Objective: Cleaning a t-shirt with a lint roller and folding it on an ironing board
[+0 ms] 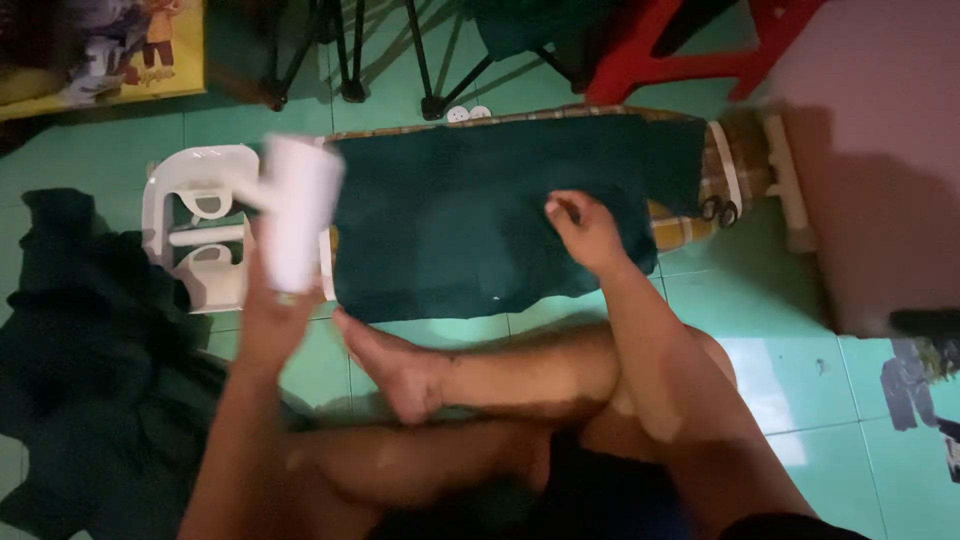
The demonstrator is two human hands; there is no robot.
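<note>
Below, green tiled floor (780,300), dark green cloth (460,230) on checked board (715,190), white stool (195,220) beside.

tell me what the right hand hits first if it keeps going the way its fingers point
The right hand already rests on the green cloth; going on up-left, it likely slides over more cloth, nothing else in line.

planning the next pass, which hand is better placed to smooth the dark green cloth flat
Right. The right hand already rests on the dark green cloth, fingers down on its surface. The left hand is off its edge, lifted, its grip closed on a blurred white object.
</note>
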